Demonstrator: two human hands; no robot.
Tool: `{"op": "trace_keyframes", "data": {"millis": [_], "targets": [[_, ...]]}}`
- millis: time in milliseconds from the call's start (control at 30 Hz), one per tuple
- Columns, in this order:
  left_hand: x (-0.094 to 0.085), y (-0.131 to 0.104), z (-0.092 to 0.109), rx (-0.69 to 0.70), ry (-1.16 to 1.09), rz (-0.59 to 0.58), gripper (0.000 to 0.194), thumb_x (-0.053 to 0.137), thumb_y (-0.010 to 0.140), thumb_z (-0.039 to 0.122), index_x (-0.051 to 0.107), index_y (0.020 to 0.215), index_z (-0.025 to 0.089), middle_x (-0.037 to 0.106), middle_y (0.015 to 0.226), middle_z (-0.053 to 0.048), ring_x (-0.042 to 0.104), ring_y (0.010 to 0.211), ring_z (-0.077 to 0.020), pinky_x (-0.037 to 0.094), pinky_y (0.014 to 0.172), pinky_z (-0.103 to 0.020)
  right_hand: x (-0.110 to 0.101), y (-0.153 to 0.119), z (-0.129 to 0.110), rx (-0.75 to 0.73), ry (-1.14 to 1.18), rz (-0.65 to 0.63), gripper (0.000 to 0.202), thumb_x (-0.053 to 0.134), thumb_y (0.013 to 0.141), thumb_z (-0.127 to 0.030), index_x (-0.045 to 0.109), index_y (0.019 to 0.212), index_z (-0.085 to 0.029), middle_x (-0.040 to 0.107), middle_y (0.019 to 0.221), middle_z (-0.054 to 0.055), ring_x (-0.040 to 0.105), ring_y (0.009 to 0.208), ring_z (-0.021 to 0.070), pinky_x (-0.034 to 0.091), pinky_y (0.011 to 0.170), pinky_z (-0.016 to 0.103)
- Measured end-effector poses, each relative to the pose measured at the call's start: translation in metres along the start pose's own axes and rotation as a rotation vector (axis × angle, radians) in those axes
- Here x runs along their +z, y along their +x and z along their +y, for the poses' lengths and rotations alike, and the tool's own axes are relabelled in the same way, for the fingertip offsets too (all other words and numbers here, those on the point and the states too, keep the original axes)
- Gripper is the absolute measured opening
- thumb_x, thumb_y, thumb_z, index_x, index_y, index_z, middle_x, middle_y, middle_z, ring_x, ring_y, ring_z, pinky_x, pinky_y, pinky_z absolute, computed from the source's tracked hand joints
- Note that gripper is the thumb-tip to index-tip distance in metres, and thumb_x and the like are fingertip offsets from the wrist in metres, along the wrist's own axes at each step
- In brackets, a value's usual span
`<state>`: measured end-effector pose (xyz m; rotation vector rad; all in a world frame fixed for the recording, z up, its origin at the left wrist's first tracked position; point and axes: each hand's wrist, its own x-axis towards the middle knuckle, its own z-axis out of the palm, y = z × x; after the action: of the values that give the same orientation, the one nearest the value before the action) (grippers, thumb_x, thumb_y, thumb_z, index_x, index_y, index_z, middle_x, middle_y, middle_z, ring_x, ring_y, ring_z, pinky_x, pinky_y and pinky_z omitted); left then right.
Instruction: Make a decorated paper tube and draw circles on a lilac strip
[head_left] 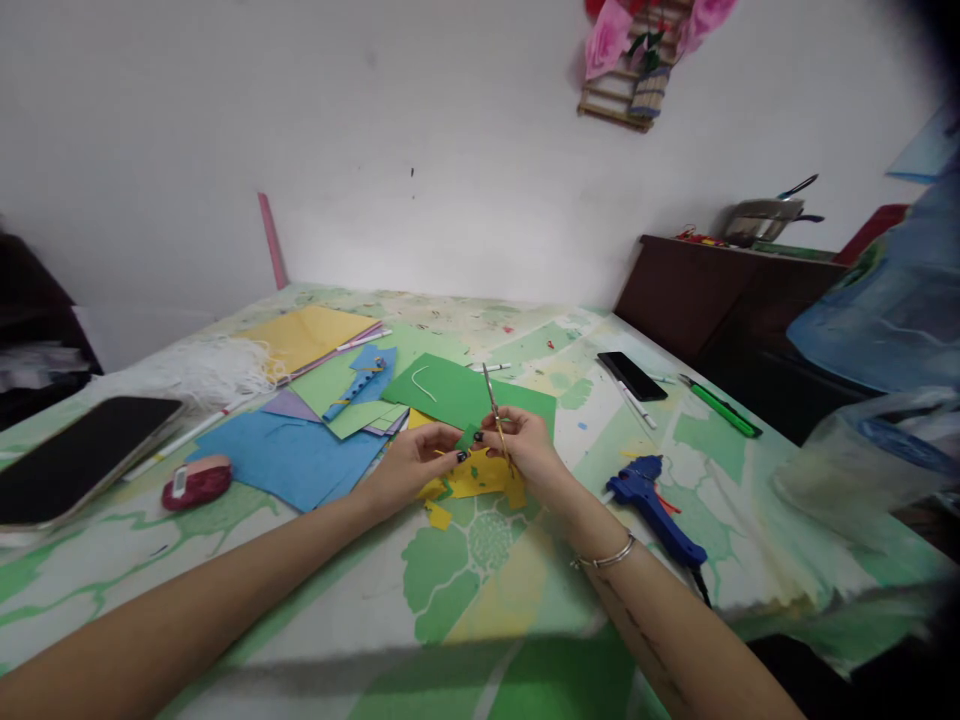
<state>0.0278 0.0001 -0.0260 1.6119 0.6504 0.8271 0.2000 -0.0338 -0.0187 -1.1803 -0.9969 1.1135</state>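
My left hand (421,458) pinches a small piece of green paper (468,438) between thumb and fingers. In my right hand (525,447) is a pair of scissors (492,392), its blades pointing up and away from me, beside the green piece. The fingertips of both hands nearly meet at the paper. Beneath them lie yellow paper scraps (480,474) with tiny green bits on top. Just behind the hands a larger green sheet (457,388) lies flat, a thin white curved strip on it. Whether the blades touch the green piece I cannot tell.
Left of my hands are blue paper (300,460), a yellow sheet (307,335), a maroon object (197,482), white string (202,368) and a large phone (82,455). To the right lie a blue glue gun (660,515), a black phone (631,375) and a green utility knife (721,406).
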Motion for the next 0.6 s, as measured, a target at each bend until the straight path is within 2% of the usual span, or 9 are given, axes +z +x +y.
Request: {"op": "trace_keyframes", "data": {"millis": [67, 167, 267, 333, 500, 600], "targets": [[0.0, 0.0, 0.002, -0.021, -0.03, 0.012, 0.026, 0.072, 0.067, 0.032, 0.065, 0.083, 0.014, 0.07, 0.083, -0.006, 0.064, 0.076, -0.0175, 0.05, 0.072, -0.03, 0.001, -0.001, -0.001, -0.007, -0.035, -0.01, 0.036, 0.078, 0.048, -0.03, 0.055, 0.071, -0.017, 0.061, 0.061, -0.002, 0.065, 0.056, 0.0142, 0.045, 0.048, 0.02], [-0.003, 0.002, 0.002, -0.035, -0.068, 0.089, 0.025, 0.074, 0.065, 0.032, 0.066, 0.081, 0.014, 0.07, 0.079, -0.004, 0.063, 0.071, -0.0147, 0.049, 0.069, -0.027, 0.003, -0.003, -0.003, -0.02, -0.125, -0.032, 0.036, 0.078, 0.051, -0.037, 0.055, 0.071, -0.017, 0.061, 0.059, -0.001, 0.061, 0.049, 0.0123, 0.042, 0.043, 0.019], [-0.011, 0.005, 0.0, -0.035, -0.11, 0.194, 0.027, 0.076, 0.064, 0.031, 0.065, 0.082, 0.015, 0.068, 0.072, -0.002, 0.062, 0.066, -0.0127, 0.047, 0.066, -0.025, 0.002, -0.008, -0.007, -0.03, -0.249, -0.061, 0.035, 0.074, 0.06, -0.045, 0.056, 0.07, -0.017, 0.053, 0.046, -0.005, 0.046, 0.034, 0.0078, 0.032, 0.034, 0.019], [-0.016, 0.006, -0.001, -0.03, -0.141, 0.246, 0.028, 0.076, 0.063, 0.032, 0.064, 0.082, 0.015, 0.067, 0.067, 0.0, 0.061, 0.064, -0.0123, 0.047, 0.065, -0.024, 0.001, -0.011, -0.008, -0.044, -0.331, -0.084, 0.035, 0.073, 0.062, -0.046, 0.056, 0.067, -0.017, 0.046, 0.042, -0.007, 0.038, 0.031, 0.0059, 0.026, 0.033, 0.018], [-0.022, 0.008, -0.005, -0.012, -0.218, 0.302, 0.031, 0.076, 0.064, 0.034, 0.065, 0.086, 0.015, 0.068, 0.068, -0.001, 0.062, 0.066, -0.0131, 0.048, 0.067, -0.026, -0.005, -0.015, -0.011, -0.089, -0.488, -0.151, 0.041, 0.068, 0.07, -0.05, 0.047, 0.057, -0.018, 0.038, 0.04, -0.008, 0.036, 0.035, 0.0054, 0.021, 0.035, 0.019], [-0.022, 0.007, -0.007, -0.003, -0.253, 0.307, 0.03, 0.076, 0.065, 0.033, 0.066, 0.087, 0.015, 0.069, 0.07, -0.002, 0.063, 0.067, -0.0134, 0.048, 0.068, -0.027, -0.007, -0.018, -0.014, -0.068, -0.561, -0.205, 0.044, 0.063, 0.073, -0.054, 0.045, 0.055, -0.018, 0.039, 0.038, -0.007, 0.038, 0.034, 0.0069, 0.022, 0.036, 0.02]]}}
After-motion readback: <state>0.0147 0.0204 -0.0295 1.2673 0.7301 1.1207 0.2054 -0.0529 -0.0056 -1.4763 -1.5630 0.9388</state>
